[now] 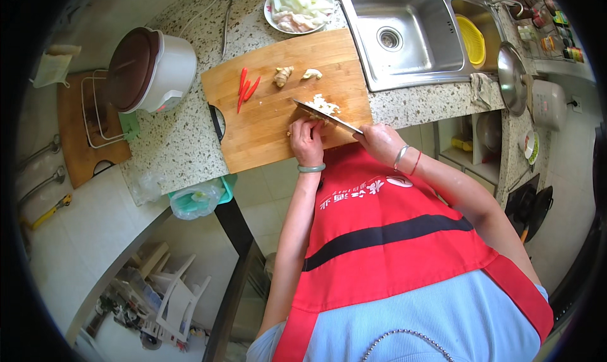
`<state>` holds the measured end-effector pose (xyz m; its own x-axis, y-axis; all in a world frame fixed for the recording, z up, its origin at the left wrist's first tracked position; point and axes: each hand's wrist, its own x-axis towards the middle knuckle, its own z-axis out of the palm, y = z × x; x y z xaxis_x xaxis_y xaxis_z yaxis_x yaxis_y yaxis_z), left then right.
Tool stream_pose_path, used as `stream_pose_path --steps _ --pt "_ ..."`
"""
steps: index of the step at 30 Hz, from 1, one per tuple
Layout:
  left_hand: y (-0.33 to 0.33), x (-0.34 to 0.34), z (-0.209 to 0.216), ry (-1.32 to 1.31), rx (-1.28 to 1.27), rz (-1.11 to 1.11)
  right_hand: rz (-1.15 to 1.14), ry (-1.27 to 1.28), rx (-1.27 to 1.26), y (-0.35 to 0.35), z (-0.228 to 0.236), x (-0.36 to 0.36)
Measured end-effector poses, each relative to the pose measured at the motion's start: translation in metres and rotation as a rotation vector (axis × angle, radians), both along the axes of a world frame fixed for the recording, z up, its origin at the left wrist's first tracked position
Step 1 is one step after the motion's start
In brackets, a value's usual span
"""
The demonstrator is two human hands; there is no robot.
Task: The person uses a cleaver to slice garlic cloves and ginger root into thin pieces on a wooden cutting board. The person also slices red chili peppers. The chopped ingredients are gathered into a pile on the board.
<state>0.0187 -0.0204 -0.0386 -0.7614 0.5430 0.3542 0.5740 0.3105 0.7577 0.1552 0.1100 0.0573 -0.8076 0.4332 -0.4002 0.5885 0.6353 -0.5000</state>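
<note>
My right hand (381, 145) is closed round the handle of a kitchen knife (329, 116), its blade slanting over the wooden cutting board (253, 144). Beside the blade, my left hand (307, 144) rests on the board with fingers curled in; whatever they press on is hidden. Finely chopped white bits, probably garlic (323, 103), lie along the blade's far side. Farther back on the board are several red chillies (243, 91), a knob of ginger (282, 76) and a small pale curved piece (312, 74).
Behind the board stands a plate (269, 15) of pale sliced food. A steel sink (404, 71) lies to the right, with a yellow basket (471, 39) in its side basin. At the left are a rice cooker (174, 65) and a ladle (226, 20); a lined green bin (229, 186) hangs below the counter edge.
</note>
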Motion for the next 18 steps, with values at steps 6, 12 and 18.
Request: stream_pose_path --steps 6,12,18 --pt "-0.001 -0.001 0.002 0.068 -0.046 -0.010 0.015 0.008 0.042 -0.001 -0.014 -0.003" --pt "-0.008 0.002 0.003 -0.195 0.035 0.060 0.022 0.006 0.019 0.003 0.014 -0.006" --pt "-0.003 0.000 0.001 0.000 0.038 0.058 0.102 -0.052 0.036 0.006 0.008 -0.003"
